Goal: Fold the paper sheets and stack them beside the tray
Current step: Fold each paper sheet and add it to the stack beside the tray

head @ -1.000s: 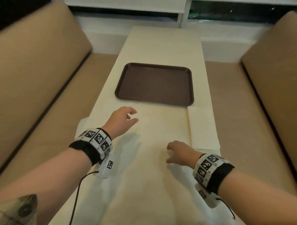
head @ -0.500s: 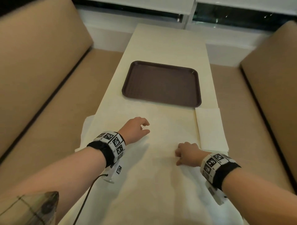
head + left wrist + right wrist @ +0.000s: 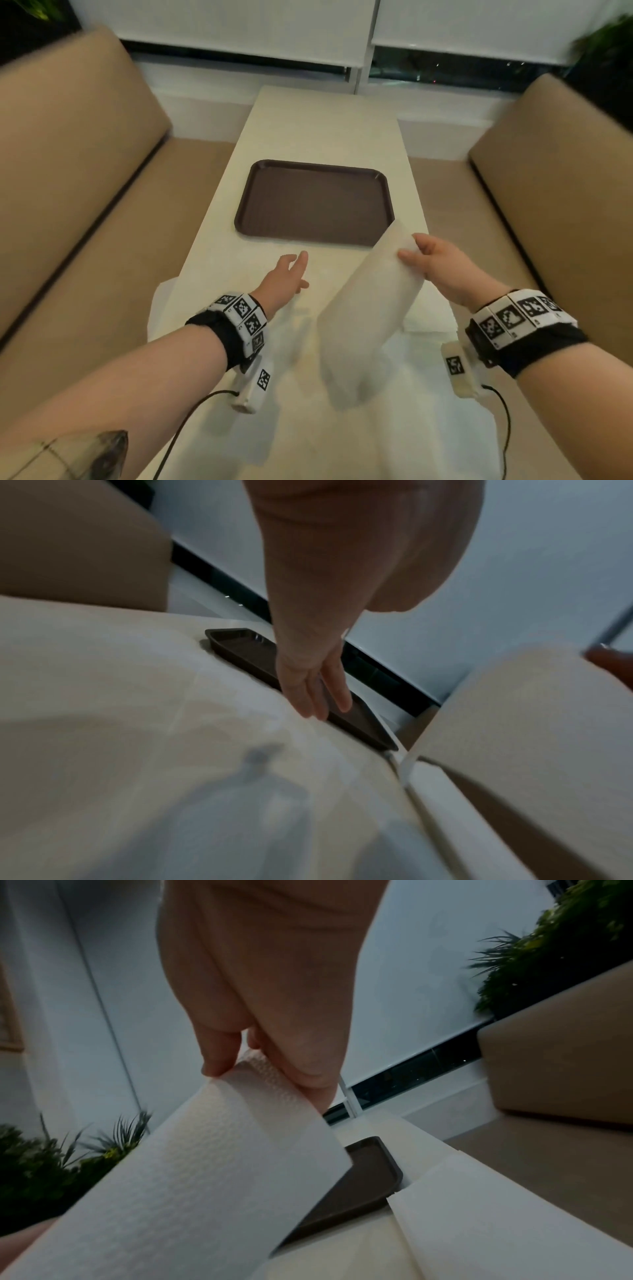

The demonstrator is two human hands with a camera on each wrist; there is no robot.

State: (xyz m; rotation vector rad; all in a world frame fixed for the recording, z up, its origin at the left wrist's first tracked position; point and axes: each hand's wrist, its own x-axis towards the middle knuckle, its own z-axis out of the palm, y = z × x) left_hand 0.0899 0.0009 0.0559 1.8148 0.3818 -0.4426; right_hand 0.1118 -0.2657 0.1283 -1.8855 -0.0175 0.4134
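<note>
— Head view first: where is the sheet now, relative to the grip?

— The right hand (image 3: 442, 265) pinches the far end of the folded paper sheet (image 3: 368, 315), thumb on one face and fingers on the other. The sheet hangs from there toward the person, its long axis running from the far right down to the near middle of the table (image 3: 325, 126). Its lower end seems to be still near the table surface, but the blur does not let me say if it touches.

— And the place for it?

— The stack of folded sheets (image 3: 430, 310) lies at the right edge of the table, just beside the near right corner of the tray (image 3: 315, 202). It is under and a little to the near side of the right hand, so I think the sheet must go right and down, with its long axis turned along the table edge.

— The other hand?

— The left hand (image 3: 286, 277) is open, fingers straight, over the spread paper sheets (image 3: 291, 404) near the tray's near edge. It holds nothing. The right hand is clearly the nearer one to the stack.
</note>
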